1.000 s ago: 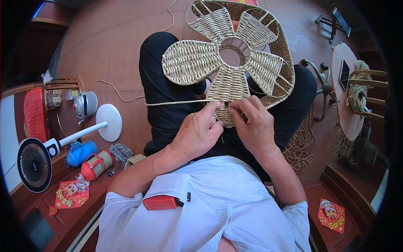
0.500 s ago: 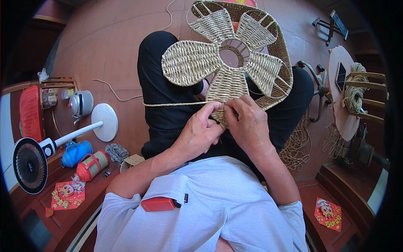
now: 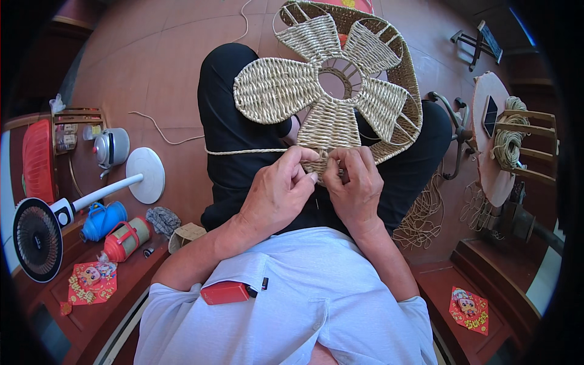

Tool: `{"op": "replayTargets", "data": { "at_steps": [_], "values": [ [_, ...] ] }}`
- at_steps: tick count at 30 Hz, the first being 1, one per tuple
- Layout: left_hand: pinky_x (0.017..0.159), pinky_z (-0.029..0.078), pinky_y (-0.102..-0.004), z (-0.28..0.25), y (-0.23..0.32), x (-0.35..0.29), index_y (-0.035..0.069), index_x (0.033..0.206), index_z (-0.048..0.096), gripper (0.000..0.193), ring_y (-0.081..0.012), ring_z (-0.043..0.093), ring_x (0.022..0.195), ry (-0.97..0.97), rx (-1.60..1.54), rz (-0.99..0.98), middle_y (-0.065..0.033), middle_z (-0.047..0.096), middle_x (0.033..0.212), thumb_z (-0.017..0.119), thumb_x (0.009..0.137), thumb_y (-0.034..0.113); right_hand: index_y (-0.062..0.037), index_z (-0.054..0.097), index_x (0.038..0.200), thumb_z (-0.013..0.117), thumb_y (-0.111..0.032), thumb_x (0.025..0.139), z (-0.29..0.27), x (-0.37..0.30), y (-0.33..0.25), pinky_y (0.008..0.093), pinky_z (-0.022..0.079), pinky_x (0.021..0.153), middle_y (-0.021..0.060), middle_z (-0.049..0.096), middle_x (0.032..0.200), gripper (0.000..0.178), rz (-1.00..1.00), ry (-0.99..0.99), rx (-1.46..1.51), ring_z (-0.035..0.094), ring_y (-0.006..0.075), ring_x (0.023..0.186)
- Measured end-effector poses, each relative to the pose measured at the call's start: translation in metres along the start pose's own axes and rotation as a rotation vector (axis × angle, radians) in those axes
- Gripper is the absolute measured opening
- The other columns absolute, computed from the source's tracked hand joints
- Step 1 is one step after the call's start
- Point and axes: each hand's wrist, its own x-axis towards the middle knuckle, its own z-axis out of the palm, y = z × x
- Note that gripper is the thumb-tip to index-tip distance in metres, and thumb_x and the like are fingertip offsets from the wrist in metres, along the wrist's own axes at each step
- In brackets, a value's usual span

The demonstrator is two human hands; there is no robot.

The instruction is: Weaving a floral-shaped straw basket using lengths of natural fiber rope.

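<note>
A woven straw basket rests across my lap, with a flower of straw petals around a round hole. Some petals are fully woven; others show bare wire frames toward their tips. The near petal points at me. My left hand pinches the straw cord at this petal's left edge, index finger and thumb bent. On the other side, my right hand is closed in a pinch on the weave near the petal's tip. The fingers hide part of the tip and the cord's end.
Left stand a white fan, a kettle, a blue flask and a red flask. On the right are loose cord on the floor, a chair base, and a round board beside coiled cord.
Both hands have shifted slightly at the near petal. My left thumb has drawn back toward me and the right fingers have opened out a little. The basket stays in place.
</note>
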Motion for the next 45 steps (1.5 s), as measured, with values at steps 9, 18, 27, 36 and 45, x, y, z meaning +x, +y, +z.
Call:
{"op": "replayTargets", "data": {
  "at_steps": [9, 18, 27, 36, 45],
  "values": [
    [0.060, 0.046, -0.0222, 0.001, 0.007, -0.004, 0.003, 0.152, 0.056, 0.043, -0.0040, 0.052, 0.066, -0.217, -0.996, -0.330, 0.0001, 0.060, 0.087, 0.063, 0.114, 0.021, -0.0076, 0.074, 0.103, 0.081, 0.001, 0.086, 0.004, -0.008, 0.009, 0.0384, 0.057, 0.065, 0.0071, 0.066, 0.092, 0.020, -0.079, 0.108, 0.108, 0.069, 0.0263, 0.078],
    [0.068, 0.048, -0.0255, 0.024, 0.011, 0.014, 0.002, 0.114, 0.075, 0.018, -0.0061, 0.054, 0.076, 0.088, -0.227, 0.297, 0.0035, 0.062, 0.092, 0.072, 0.111, 0.019, -0.0015, 0.069, 0.117, 0.072, 0.009, 0.093, -0.038, -0.009, 0.017, 0.0344, 0.056, 0.063, 0.0123, 0.067, 0.104, 0.027, 0.195, 0.027, 0.226, 0.066, 0.0211, 0.068],
    [0.081, 0.059, -0.0445, 0.040, 0.019, 0.037, 0.003, 0.113, 0.070, 0.019, -0.0358, 0.072, 0.093, 0.148, 0.693, 0.514, -0.0145, 0.067, 0.105, 0.072, 0.095, 0.000, -0.0008, 0.062, 0.130, 0.068, 0.001, 0.099, -0.060, 0.011, 0.033, 0.0352, 0.057, 0.065, 0.0161, 0.078, 0.106, 0.032, 0.366, -0.212, 0.329, 0.074, 0.0232, 0.069],
    [0.084, 0.060, -0.0453, 0.050, 0.019, 0.040, 0.005, 0.119, 0.068, 0.029, -0.0347, 0.075, 0.097, 0.159, 0.620, 0.583, -0.0138, 0.073, 0.107, 0.071, 0.091, -0.003, 0.0050, 0.050, 0.155, 0.058, 0.006, 0.103, -0.065, 0.024, 0.031, 0.0338, 0.059, 0.059, 0.0176, 0.076, 0.123, 0.053, 0.584, -0.395, 0.687, 0.073, 0.0177, 0.064],
    [0.076, 0.061, -0.0420, 0.057, 0.013, 0.039, 0.005, 0.123, 0.069, 0.025, -0.0336, 0.079, 0.092, 0.228, 0.458, 0.538, -0.0158, 0.077, 0.106, 0.071, 0.099, -0.001, 0.0031, 0.058, 0.142, 0.063, 0.006, 0.103, -0.057, 0.022, 0.029, 0.0359, 0.061, 0.065, 0.0143, 0.077, 0.102, 0.040, 0.316, -0.257, 0.326, 0.076, 0.0247, 0.071]
  ]
}}
